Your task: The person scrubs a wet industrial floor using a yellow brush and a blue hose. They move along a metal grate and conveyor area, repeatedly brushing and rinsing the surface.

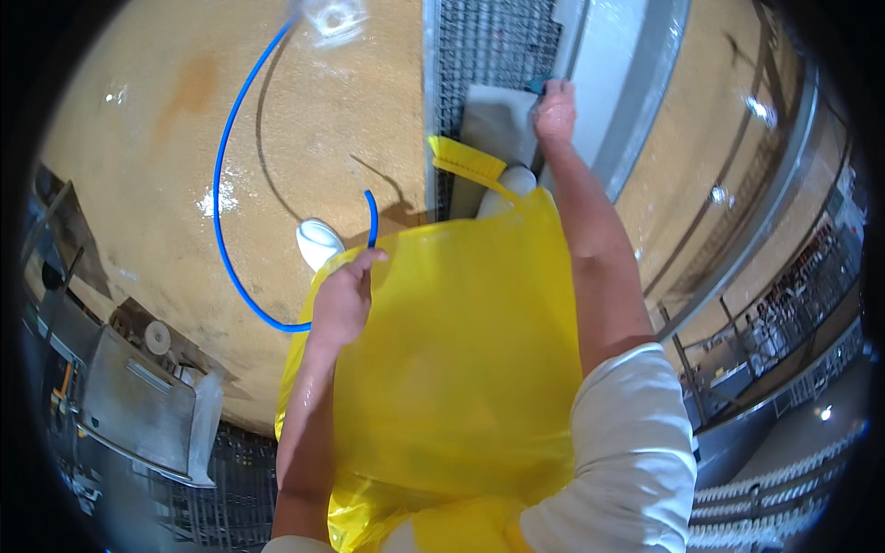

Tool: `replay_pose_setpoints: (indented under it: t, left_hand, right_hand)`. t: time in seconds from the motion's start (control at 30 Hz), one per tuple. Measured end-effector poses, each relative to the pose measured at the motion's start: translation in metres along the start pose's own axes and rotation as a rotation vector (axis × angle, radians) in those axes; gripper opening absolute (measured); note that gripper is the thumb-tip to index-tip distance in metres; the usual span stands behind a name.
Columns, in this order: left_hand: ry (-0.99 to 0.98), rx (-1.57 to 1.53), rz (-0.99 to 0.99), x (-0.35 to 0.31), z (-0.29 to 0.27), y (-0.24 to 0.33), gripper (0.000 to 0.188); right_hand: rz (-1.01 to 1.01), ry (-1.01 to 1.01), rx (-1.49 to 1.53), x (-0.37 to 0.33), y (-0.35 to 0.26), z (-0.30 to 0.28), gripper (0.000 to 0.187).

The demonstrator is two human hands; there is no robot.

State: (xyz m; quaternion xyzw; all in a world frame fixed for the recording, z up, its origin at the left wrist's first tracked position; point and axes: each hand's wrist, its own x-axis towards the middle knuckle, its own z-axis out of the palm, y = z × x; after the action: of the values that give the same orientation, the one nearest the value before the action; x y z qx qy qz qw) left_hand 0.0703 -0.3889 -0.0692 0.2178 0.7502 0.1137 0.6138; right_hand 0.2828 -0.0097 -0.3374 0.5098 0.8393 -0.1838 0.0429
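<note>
The left hand (pixel 341 306), left of centre in the frame, is closed around a blue hose (pixel 219 184); the hose sweeps down from the top in a wide curve, and its short free end points up the frame past the thumb. The right hand (pixel 555 112), upper right of centre, has its fingers curled in beside a small teal thing (pixel 536 85) at the edge of a grey panel (pixel 500 124); I cannot tell whether it grips that thing or only rests there. A yellow brush (pixel 467 162) shows just below the panel, beside the metal mesh (pixel 498 41).

A slack left grip could let the free end swing, and any water in it would then spray off course. The floor (pixel 138 221) glistens as if wet, so the white boot (pixel 319 241) may slide, above all with the right arm stretched out. The slack curve could also snag a foot, and the reaching arm might knock the brush onto the mesh.
</note>
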Motion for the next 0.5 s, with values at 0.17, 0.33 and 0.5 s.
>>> replay_pose_setpoints:
  t: [0.17, 0.33, 0.5]
  left_hand:
    - [0.097, -0.591, -0.137, 0.02, 0.044, -0.021, 0.042]
    - [-0.046, -0.92, -0.585, 0.023, 0.025, 0.067, 0.048]
    - [0.003, -0.636, -0.362, 0.022, 0.016, 0.085, 0.05]
  right_hand:
    - [0.093, -0.184, 0.368, -0.094, -0.078, -0.039, 0.021]
    - [-0.006, -1.159, 1.07, -0.203, -0.207, -0.176, 0.015]
    - [0.376, -0.802, 1.061, -0.178, -0.144, -0.145, 0.056]
